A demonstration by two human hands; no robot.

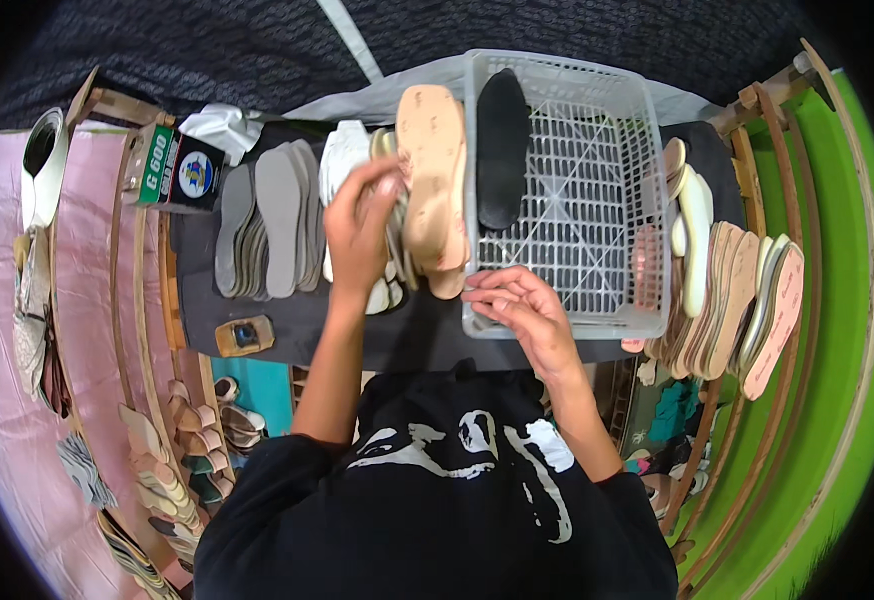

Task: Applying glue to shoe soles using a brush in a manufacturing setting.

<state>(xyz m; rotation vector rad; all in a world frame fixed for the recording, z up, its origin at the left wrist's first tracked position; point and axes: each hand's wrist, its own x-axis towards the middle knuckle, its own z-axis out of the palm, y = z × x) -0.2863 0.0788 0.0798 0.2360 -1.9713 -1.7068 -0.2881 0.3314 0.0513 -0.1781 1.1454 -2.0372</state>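
Tan insoles [431,130] lie in an overlapping stack at the middle of the dark table, against the left side of a clear plastic crate [647,100]. One black insole [502,150] rests inside the crate along its left wall. My left hand [359,225] is over white insoles [345,150], just left of the tan stack; its fingers are loosely curved, with thumb and forefinger apart and nothing visible between them. At the crate's near left corner, my right hand [527,315] has its fingertips drawn together beside the heel end of the tan stack. Whatever they may pinch is hidden.
Grey insoles [282,220] stand in rows at the left, behind a small amber tray [245,335]. A printed box [172,170] is at the back left. More tan insoles [722,290] line the right edge. Wooden racks [772,260] flank the table.
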